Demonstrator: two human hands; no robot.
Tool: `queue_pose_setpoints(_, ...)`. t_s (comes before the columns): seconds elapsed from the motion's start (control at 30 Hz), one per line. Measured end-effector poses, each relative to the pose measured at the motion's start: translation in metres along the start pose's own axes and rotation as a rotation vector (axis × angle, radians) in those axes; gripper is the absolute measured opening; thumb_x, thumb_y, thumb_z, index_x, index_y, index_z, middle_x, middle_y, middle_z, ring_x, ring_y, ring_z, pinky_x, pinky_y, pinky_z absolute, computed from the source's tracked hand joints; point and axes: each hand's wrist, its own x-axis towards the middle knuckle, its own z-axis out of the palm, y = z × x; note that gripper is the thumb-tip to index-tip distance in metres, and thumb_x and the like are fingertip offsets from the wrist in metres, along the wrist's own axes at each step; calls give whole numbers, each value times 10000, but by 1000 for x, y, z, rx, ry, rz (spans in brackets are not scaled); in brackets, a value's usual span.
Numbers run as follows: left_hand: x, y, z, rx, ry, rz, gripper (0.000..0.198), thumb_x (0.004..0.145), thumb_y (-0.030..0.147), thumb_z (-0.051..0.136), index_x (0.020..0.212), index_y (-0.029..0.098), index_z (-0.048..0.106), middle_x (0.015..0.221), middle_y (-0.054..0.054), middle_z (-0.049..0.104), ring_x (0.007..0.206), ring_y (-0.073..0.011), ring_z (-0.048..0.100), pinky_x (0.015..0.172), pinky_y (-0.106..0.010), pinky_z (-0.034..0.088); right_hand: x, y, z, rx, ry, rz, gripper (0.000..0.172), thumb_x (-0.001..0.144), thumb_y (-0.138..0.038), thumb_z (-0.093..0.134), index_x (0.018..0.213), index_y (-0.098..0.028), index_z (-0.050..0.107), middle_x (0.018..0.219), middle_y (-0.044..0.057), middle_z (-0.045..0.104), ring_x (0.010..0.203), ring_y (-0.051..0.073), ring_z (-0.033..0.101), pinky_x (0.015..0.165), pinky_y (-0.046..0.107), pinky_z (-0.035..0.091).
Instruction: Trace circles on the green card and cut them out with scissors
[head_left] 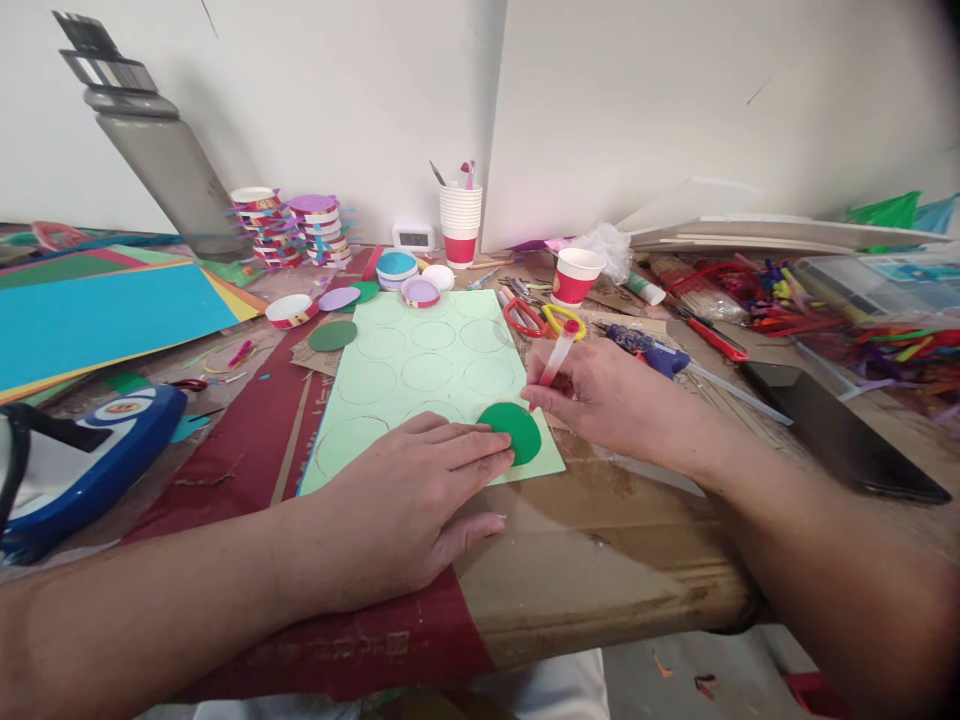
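Observation:
A light green sheet of paper [367, 385] with several drawn circles lies on the table before me. Near its lower right corner is a dark green paper disc [523, 434]. My left hand [435, 490] lies flat with fingers stretched out, its fingertips pressing on the disc's left side. My right hand [592, 395] is closed round a pen [559, 355] with a red cap end and a clear barrel. The pen's tip meets the paper at the disc's upper right edge. Part of the drawn circles is hidden under my left hand.
Scissors with red and yellow handles [564, 318], a paper cup [577, 277], a glue gun [637, 345] and a phone [840, 430] lie to the right. Coloured sheets [105, 325], a blue-white tool [97, 460] and a tall bottle [161, 165] are left. Stacked cups [460, 220] stand behind.

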Motion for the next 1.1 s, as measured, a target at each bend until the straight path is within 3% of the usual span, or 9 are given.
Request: queue_pose_setpoints(1.1,1,2,-3,-5,-20,-15,388,971,396,510,1288,199,618,1342,-93,640,1181,-254,615,989,-419,450,-11,-13,-8,-109,-149,29,214,903,-248,571,701,-183,594,730,35,608,681,149,519,634,270,351)
